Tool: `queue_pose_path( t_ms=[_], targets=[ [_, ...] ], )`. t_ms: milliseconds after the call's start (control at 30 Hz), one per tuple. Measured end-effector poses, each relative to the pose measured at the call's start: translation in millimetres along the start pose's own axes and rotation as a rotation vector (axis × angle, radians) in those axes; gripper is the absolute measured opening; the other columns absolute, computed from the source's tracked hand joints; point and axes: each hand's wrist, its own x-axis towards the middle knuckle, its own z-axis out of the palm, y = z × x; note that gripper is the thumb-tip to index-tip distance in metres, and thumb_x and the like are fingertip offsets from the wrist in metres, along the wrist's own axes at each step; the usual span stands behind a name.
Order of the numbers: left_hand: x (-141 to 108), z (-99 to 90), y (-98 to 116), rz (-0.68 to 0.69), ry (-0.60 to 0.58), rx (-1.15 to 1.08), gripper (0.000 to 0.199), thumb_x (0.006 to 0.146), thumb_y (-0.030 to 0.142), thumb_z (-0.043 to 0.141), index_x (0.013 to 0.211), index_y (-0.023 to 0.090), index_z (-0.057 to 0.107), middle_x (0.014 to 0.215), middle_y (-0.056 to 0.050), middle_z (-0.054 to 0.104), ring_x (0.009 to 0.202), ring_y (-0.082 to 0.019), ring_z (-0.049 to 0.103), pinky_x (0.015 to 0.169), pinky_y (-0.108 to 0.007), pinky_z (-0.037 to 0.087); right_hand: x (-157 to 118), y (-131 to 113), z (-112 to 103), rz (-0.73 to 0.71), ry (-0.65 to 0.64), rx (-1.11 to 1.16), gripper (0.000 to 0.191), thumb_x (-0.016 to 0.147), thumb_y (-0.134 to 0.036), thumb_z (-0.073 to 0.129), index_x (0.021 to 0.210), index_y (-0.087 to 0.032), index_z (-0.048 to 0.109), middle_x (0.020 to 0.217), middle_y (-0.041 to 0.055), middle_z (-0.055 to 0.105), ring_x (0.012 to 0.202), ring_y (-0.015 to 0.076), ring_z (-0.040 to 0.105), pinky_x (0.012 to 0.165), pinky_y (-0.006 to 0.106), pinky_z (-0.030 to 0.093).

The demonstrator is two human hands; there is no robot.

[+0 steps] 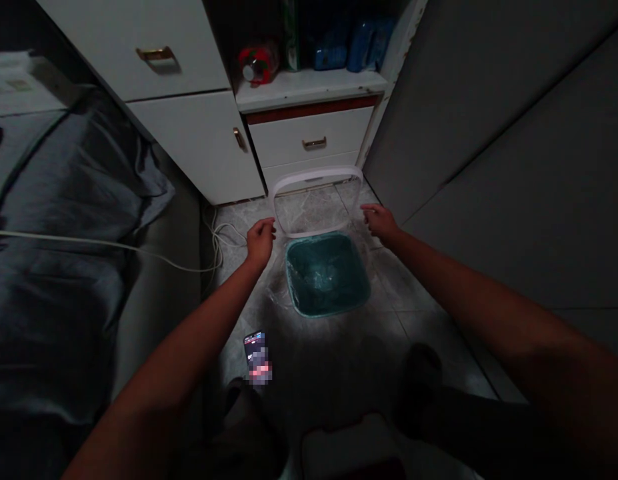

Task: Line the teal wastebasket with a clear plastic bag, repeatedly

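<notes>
A teal bin (329, 303) stands on the floor in front of me, lined with a thin clear plastic bag (283, 293) that spreads over its rim. Behind its opening, a white rectangular bin ring (316, 177) is tilted up, its near side against the back of the rim. My left hand (261, 241) is beside the ring's left side, fingers curled in a pinch. On the other side, my right hand (381, 222) is closed near the ring's right side. Both pinches seem to be on the bag's faint edges, though the film is hard to see in the dim light.
A lit phone (257, 358) lies on the tiles at the left. White cabinets (193, 143) and a drawer (313, 137) stand ahead. Pale cable (216, 240) coils by the dark cloth (63, 280). A grey panel (513, 167) rises at the right. A small stool-like object (351, 450) is below.
</notes>
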Motion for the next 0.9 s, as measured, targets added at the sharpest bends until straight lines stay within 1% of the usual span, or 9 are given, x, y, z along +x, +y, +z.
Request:
queue_pose_path(
  t_ms=[100, 167, 300, 400, 533, 633, 700, 800, 900],
  targets=[
    [-5, 3.9, 18, -0.093, -0.023, -0.108, 0.038, 0.087, 0.048, 0.06, 0.101, 0.016, 0.076, 0.077, -0.002, 0.066, 0.063, -0.013, 0.058, 0.063, -0.026, 0.047, -14, -40, -16, 0.031, -0.088, 0.237, 0.038, 0.106, -0.035, 0.046, 0.135, -0.02, 0.064, 0.096, 0.0056, 0.072, 0.049, 0.0087, 0.046, 0.046, 0.019, 0.034],
    [-12, 4.9, 27, -0.14, -0.054, -0.145, 0.042, 0.086, 0.052, 0.061, 0.102, 0.015, 0.076, 0.076, -0.001, 0.065, 0.061, -0.012, 0.057, 0.061, -0.025, 0.045, -27, -61, -24, 0.066, -0.141, 0.312, 0.035, 0.107, -0.036, 0.045, 0.132, -0.02, 0.064, 0.097, 0.0055, 0.072, 0.047, 0.0078, 0.048, 0.044, 0.019, 0.036],
    [-29, -1.0, 37, -0.188, -0.097, -0.148, 0.048, 0.083, 0.058, 0.064, 0.099, 0.015, 0.077, 0.08, -0.003, 0.069, 0.063, -0.013, 0.061, 0.06, -0.025, 0.044, -55, -76, -33, 0.155, -0.176, 0.392, 0.03, 0.108, -0.031, 0.043, 0.126, -0.018, 0.064, 0.098, 0.0073, 0.074, 0.049, 0.0082, 0.054, 0.046, 0.02, 0.043],
    [-46, -11.9, 37, -0.195, -0.157, -0.102, 0.049, 0.079, 0.059, 0.069, 0.098, 0.015, 0.078, 0.088, -0.007, 0.076, 0.068, -0.016, 0.066, 0.063, -0.027, 0.047, -74, -66, -37, 0.219, -0.183, 0.43, 0.028, 0.107, -0.026, 0.045, 0.125, -0.017, 0.064, 0.096, 0.0076, 0.075, 0.05, 0.0086, 0.058, 0.048, 0.019, 0.047],
    [-74, -28.3, 24, -0.123, -0.279, 0.006, 0.05, 0.078, 0.056, 0.073, 0.107, 0.017, 0.082, 0.102, -0.01, 0.081, 0.083, -0.021, 0.073, 0.074, -0.032, 0.054, -100, -38, -36, 0.284, -0.221, 0.453, 0.025, 0.102, -0.024, 0.055, 0.121, -0.017, 0.07, 0.09, 0.0068, 0.076, 0.056, 0.0115, 0.063, 0.055, 0.022, 0.053],
    [-94, -39.5, 7, 0.013, -0.351, 0.141, 0.049, 0.083, 0.055, 0.073, 0.114, 0.018, 0.083, 0.11, -0.011, 0.081, 0.096, -0.025, 0.074, 0.086, -0.039, 0.058, -118, -15, -30, 0.302, -0.27, 0.419, 0.03, 0.096, -0.017, 0.059, 0.123, -0.017, 0.072, 0.094, 0.0073, 0.078, 0.06, 0.0132, 0.066, 0.057, 0.025, 0.055],
    [-102, -46.9, -5, 0.173, -0.395, 0.281, 0.049, 0.086, 0.053, 0.074, 0.121, 0.021, 0.081, 0.117, -0.011, 0.079, 0.106, -0.027, 0.072, 0.095, -0.043, 0.057, -128, -2, -25, 0.289, -0.281, 0.329, 0.038, 0.095, -0.014, 0.058, 0.131, -0.018, 0.071, 0.093, 0.0064, 0.078, 0.058, 0.013, 0.065, 0.056, 0.025, 0.054],
    [-109, -57.7, -19, 0.412, -0.463, 0.511, 0.057, 0.083, 0.052, 0.081, 0.133, 0.024, 0.076, 0.127, -0.011, 0.072, 0.12, -0.03, 0.065, 0.109, -0.048, 0.051, -139, 16, -19, 0.143, -0.286, 0.067, 0.04, 0.096, -0.018, 0.061, 0.135, -0.019, 0.072, 0.1, 0.0073, 0.078, 0.064, 0.0138, 0.068, 0.059, 0.025, 0.055],
    [-111, -65.9, -31, 0.508, -0.525, 0.688, 0.075, 0.079, 0.056, 0.087, 0.145, 0.026, 0.068, 0.135, -0.013, 0.064, 0.127, -0.033, 0.059, 0.114, -0.051, 0.047, -145, 33, -15, -0.096, -0.268, -0.302, 0.04, 0.092, -0.02, 0.07, 0.131, -0.02, 0.075, 0.12, 0.0093, 0.077, 0.094, 0.02, 0.074, 0.084, 0.031, 0.059]
  ],
)
